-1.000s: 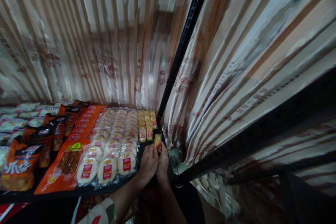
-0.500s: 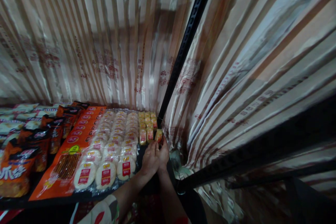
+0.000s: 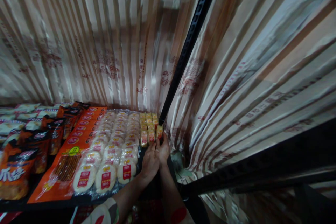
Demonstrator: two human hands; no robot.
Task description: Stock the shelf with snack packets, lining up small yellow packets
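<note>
Both my hands meet at the right end of a dark shelf [image 3: 86, 197]. My left hand [image 3: 150, 162] and my right hand [image 3: 164, 149] are closed together on a small yellow snack packet [image 3: 159, 132], held upright beside the last row of like yellow packets [image 3: 147, 127]. Left of these lie rows of round white rice-cracker packs [image 3: 112, 154] with red labels. The fingertips are partly hidden behind the packet.
A black slotted shelf post [image 3: 189, 45] rises just behind the packet. Orange flat snack packs [image 3: 70, 154] and dark orange bags [image 3: 31, 147] fill the shelf to the left. Striped shiny sheeting [image 3: 91, 35] covers the back and right side. A black rail [image 3: 252, 171] crosses at lower right.
My two hands have carried the yellow packet away from me, from the shelf's front edge up to the end of the yellow row by the post.
</note>
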